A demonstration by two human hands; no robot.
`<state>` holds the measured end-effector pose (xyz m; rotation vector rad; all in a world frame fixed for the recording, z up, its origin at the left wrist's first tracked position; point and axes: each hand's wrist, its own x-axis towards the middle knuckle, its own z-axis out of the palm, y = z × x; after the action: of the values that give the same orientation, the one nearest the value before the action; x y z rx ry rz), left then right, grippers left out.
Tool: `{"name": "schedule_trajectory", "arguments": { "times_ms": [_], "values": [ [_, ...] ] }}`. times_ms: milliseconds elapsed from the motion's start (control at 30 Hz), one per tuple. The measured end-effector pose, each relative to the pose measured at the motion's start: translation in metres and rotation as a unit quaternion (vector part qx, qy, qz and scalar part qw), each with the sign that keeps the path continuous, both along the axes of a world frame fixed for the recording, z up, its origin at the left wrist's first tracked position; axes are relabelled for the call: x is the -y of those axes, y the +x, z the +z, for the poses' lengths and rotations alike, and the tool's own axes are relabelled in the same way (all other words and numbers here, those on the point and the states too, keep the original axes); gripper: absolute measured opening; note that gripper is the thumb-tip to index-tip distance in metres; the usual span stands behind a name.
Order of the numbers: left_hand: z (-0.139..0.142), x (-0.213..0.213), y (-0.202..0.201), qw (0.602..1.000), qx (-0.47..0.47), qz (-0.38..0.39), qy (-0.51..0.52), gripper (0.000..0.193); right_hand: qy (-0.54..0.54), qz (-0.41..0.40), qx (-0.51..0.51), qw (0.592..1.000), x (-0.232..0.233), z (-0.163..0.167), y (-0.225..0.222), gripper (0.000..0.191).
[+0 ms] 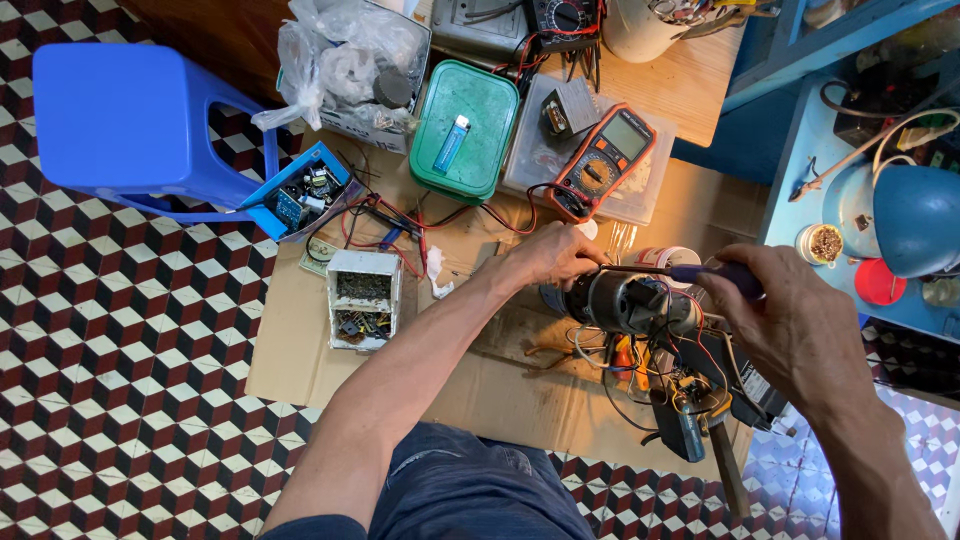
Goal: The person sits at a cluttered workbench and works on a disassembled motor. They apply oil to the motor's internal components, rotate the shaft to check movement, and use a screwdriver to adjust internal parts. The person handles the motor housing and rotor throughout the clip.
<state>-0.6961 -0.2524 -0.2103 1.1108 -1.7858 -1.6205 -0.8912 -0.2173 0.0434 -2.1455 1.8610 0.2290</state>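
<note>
Taking the electric motor [628, 300] on the cardboard sheet [310, 360] as the landmark: far to its left stands a blue plastic stool [130, 120], and nearer on that side lie an opened blue circuit box [300, 192] and a small white parts box [362, 298]. Above and left of the motor sits a green lidded container [466, 128] with a blue lighter on it; just above the motor lies an orange multimeter [603, 160] with its leads trailing down.

The left hand [545, 258] is closed against the motor's left end, steadying it. The right hand [785, 315], to the motor's right, grips a dark-handled screwdriver [690, 272] whose shaft reaches across the motor's top.

The work looks to be midway: the motor is bare of any housing, and loose wires and a small board [690, 395] hang below it, still unpacked.

The screwdriver's tip is hidden behind the left hand's fingers, and the blue shelving to the far right is cut off.
</note>
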Motion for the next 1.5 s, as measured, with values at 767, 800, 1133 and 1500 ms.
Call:
{"name": "schedule_trajectory", "arguments": {
  "times_ms": [767, 800, 1133, 1500],
  "values": [
    [-0.004, 0.028, -0.008, 0.982, -0.039, -0.152, -0.101, 0.021, 0.028, -0.226, -0.005, 0.974, -0.03, 0.0, 0.022, 0.05],
    [-0.004, 0.026, -0.009, 0.985, -0.03, -0.152, -0.075, 0.021, -0.027, -0.153, 0.053, 0.986, -0.03, 0.004, 0.022, 0.053],
    [-0.013, 0.022, -0.013, 0.985, -0.034, -0.133, -0.104, 0.022, 0.113, -0.234, -0.137, 0.956, -0.02, 0.016, 0.021, 0.045],
    [-0.007, 0.021, -0.014, 0.983, -0.008, -0.148, -0.11, 0.019, 0.134, -0.257, -0.156, 0.944, -0.017, 0.028, 0.027, 0.047]
  ]
}}
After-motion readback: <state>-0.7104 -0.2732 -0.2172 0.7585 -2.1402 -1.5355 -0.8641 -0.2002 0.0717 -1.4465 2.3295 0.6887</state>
